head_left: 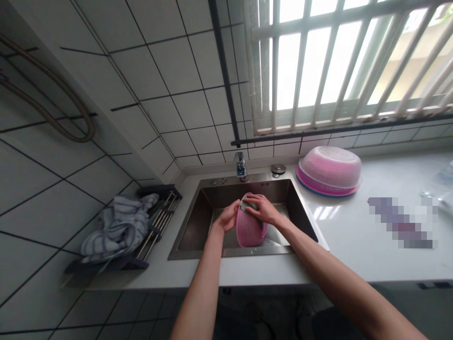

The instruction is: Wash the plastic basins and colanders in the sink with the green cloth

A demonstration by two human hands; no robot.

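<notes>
Over the steel sink (198, 222) I hold a small pink plastic strainer basket (247, 229), tilted on its side. My left hand (228, 217) grips its left rim. My right hand (262, 208) presses a grey-green sponge (248, 205) against the top of the basket. Both hands are above the sink's middle, just in front of the tap (240, 165).
A pink basin with a clear bowl upturned on it (329, 171) stands on the white counter (354, 236) to the right. A striped cloth (118, 226) lies on a dark drying rack (155, 222) at the left. Tiled walls and a barred window (339, 61) stand behind.
</notes>
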